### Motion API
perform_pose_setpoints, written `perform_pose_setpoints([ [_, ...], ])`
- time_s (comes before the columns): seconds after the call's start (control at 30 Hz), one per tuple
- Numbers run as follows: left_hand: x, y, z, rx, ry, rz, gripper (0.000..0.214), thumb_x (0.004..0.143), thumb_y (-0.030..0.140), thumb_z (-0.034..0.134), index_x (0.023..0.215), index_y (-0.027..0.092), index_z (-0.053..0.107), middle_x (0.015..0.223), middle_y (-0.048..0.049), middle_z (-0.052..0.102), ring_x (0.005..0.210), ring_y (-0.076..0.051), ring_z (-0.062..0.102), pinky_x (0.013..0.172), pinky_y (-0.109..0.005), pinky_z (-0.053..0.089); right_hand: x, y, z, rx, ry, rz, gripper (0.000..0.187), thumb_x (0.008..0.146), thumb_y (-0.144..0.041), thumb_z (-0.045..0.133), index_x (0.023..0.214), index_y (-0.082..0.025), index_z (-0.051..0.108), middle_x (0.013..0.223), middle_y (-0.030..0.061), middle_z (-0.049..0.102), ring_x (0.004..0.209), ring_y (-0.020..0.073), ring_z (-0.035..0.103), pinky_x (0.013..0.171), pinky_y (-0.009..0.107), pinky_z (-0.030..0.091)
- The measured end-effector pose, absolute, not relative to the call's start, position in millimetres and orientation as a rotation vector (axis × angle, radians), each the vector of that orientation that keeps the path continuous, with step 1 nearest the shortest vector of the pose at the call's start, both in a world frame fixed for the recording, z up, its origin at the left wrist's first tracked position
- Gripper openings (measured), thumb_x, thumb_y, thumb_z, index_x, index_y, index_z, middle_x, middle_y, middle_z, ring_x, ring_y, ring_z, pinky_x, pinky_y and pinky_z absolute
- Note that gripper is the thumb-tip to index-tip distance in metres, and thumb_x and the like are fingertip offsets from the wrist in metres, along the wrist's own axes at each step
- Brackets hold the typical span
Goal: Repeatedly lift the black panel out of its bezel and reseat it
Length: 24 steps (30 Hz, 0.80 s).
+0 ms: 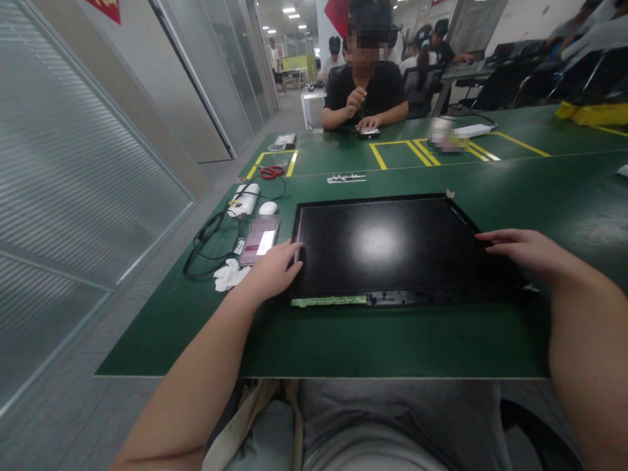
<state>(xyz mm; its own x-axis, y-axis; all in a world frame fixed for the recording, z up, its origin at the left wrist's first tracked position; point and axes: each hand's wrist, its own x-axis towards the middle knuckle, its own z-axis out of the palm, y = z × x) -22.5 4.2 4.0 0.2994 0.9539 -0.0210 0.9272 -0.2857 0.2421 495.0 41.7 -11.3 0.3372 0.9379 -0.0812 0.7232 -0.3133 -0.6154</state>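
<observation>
A black LCD panel (338, 255) lies screen up on the green table, with a bright reflection at its middle. A green circuit strip (328, 301) runs along the left part of its near edge. On the panel's left edge is my left hand (279, 267), thumb and fingers closed against the frame. My right hand (524, 250) grips the opposite edge, its fingertips over the border and its thumb out of sight. Left of my left hand are a phone (249, 243) with a lit screen and crumpled white gloves (229, 275).
Behind the phone are a white mouse (268, 209), a white power strip (244, 199), black cable (196, 247) and red-handled scissors (272, 172). A small white strip of parts (346, 178) lies beyond the panel. Across the table (392, 347) sits a co-worker (366, 88) handling a small device.
</observation>
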Motion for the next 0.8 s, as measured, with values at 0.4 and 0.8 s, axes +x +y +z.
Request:
perform_pose_setpoints([
  [0.4,-25.4,6.7,-2.2,2.414,1.709,0.195,0.055,0.102,0.035,0.044,0.149,0.014,0.061,0.156,-0.0205,0.060,0.150,-0.038,0.051,0.123,-0.057,0.042,507.4,65.2,-0.9,-2.132,-1.255,0.921,0.018,0.067,-0.023,0.074,0.084,-0.020,0.078,0.104,0.0087,0.079,0.096,0.0223,0.063,0.070,0.029,0.049],
  [0.8,-27.4,9.3,-2.7,2.412,1.723,0.158,0.058,0.102,0.039,0.042,0.150,0.011,0.061,0.157,-0.0240,0.058,0.149,-0.041,0.052,0.123,-0.059,0.042,504.6,49.3,-15.3,-1.980,-1.266,0.828,0.021,0.076,-0.027,0.072,0.095,-0.021,0.081,0.107,0.0085,0.079,0.100,0.0213,0.064,0.080,0.031,0.049],
])
